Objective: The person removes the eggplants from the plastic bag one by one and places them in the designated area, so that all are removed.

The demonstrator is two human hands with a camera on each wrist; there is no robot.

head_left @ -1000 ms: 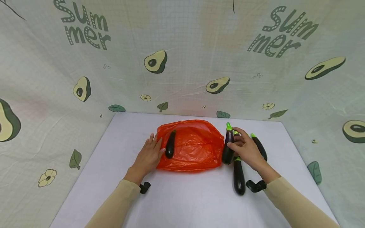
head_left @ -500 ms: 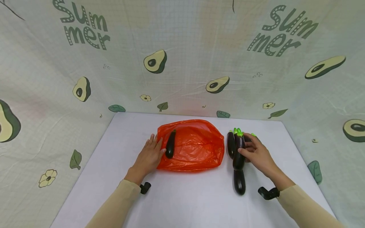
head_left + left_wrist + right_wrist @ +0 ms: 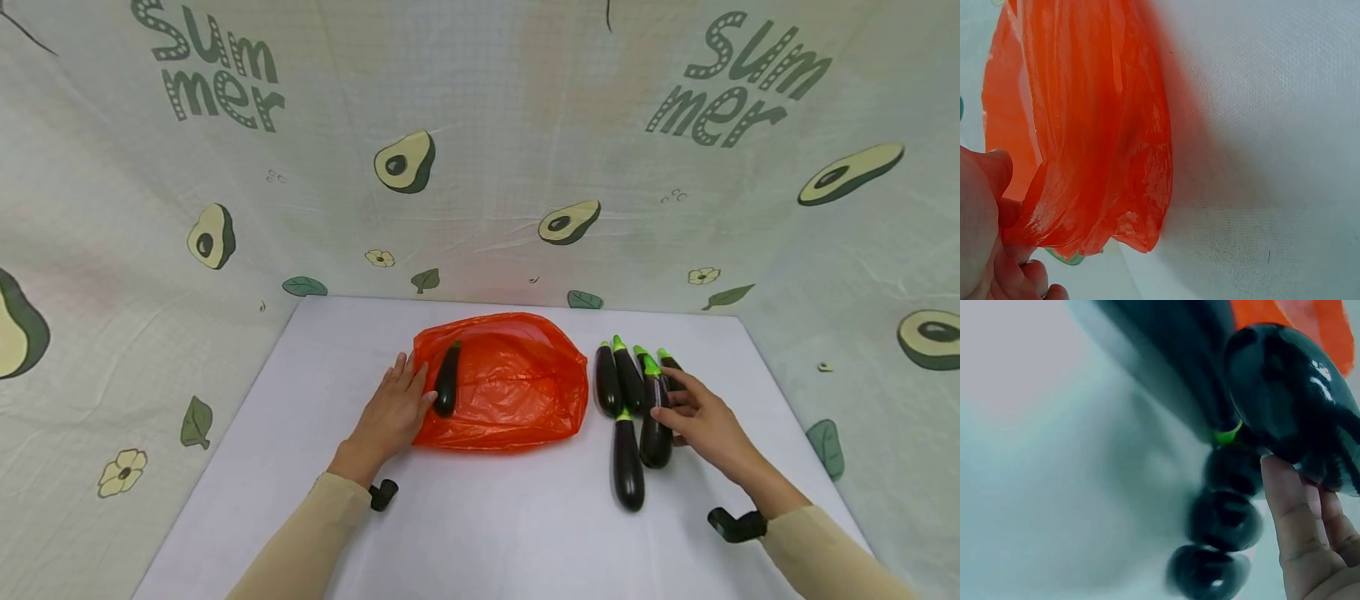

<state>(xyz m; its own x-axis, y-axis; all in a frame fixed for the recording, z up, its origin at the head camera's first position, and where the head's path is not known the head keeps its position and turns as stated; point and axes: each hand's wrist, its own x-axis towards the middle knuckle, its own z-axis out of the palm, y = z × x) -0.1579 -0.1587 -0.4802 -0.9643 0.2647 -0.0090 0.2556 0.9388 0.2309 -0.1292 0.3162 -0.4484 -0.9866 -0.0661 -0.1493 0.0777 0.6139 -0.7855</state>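
Note:
In the head view my right hand (image 3: pixel 708 423) holds a dark purple eggplant (image 3: pixel 656 433) with a green stem end, above the table. The right wrist view shows that eggplant (image 3: pixel 1288 394) large and glossy against the fingers. Around it lie several more: one eggplant (image 3: pixel 628 467) nearest me, another eggplant (image 3: pixel 607 383) at the left of the group, and others partly hidden by the hand. My left hand (image 3: pixel 390 408) is at the left edge of a red plastic bag (image 3: pixel 517 400); the left wrist view shows the rim gathered between thumb and fingers. A single eggplant (image 3: pixel 447 383) lies in the bag's left part.
A white table (image 3: pixel 495 533) bears everything. Behind it and at both sides hangs a pale cloth (image 3: pixel 480 192) printed with avocados and leaves. The bag stands left of the eggplant group, close to it.
My right hand has moved to the right and toward me with the eggplant, from beside the bag to the right part of the group. The left hand and the bag stay put.

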